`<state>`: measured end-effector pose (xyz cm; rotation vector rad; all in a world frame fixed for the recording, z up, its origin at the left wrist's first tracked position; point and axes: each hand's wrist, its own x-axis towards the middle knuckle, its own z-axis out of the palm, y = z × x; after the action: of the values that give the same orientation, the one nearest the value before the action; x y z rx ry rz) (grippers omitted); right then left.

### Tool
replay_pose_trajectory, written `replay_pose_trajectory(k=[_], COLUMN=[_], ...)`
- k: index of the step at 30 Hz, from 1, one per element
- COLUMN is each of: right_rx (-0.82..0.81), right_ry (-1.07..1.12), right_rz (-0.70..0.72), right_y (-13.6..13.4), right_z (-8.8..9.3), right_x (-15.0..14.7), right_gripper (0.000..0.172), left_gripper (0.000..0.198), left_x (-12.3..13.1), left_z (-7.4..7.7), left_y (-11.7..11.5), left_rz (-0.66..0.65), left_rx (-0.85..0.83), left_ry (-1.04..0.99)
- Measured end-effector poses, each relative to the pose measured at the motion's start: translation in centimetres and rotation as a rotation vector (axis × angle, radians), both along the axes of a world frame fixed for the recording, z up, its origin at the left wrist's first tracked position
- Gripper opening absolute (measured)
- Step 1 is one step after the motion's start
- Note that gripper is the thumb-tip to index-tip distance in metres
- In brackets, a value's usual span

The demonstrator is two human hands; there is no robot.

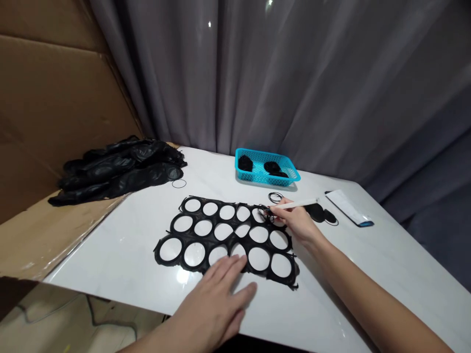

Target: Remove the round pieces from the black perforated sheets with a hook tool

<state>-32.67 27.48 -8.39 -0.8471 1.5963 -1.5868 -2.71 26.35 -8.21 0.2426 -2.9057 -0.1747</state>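
Note:
A black rubbery sheet [211, 234] with rows of round holes lies flat on the white table. My left hand [217, 299] rests with outstretched fingers on the sheet's near edge and holds nothing. At the sheet's far right corner, my right hand [296, 221] is closed around a slim white pen-like tool [303, 203], whose lower end is hidden by the fingers. Thin black rings [267, 214] show by those fingertips; whether they are gripped is unclear. Just beyond lie more thin black rings [275, 197].
A blue basket [293, 180] with black bundles [245, 163] stands at the back. Stacked black sheets [125, 169] lie left on cardboard [91, 220], near a single thin ring [179, 184]. Black discs [315, 213] and a white packet [349, 207] lie right. A grey curtain hangs behind.

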Motion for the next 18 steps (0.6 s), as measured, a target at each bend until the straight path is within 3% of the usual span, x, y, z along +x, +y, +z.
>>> replay_pose_trajectory(k=[4, 9, 14, 18], right_rx=[0.026, 0.010, -0.076, -0.115], right_ry=[-0.497, -0.851, -1.030, -1.052], right_rz=[0.103, 0.044, 0.066, 0.107], right_y=[0.3, 0.6, 1.8, 2.4], right_z=[0.2, 0.0, 1.0, 2.5], right_x=[1.7, 2.1, 2.1, 2.3], right_gripper=[0.039, 0.021, 0.014, 0.017], left_gripper=[0.051, 0.038, 0.047, 0.059], left_x=[-3.7, -7.3, -8.7, -7.1], left_z=[-0.2, 0.8, 0.7, 0.0], left_y=[1.5, 2.7, 3.7, 4.6], left_rz=[-0.094, -0.102, -0.091, -0.109], left_rx=[0.112, 0.229, 0.072, -0.096], left_ry=[-0.128, -0.118, -0.072, -0.047])
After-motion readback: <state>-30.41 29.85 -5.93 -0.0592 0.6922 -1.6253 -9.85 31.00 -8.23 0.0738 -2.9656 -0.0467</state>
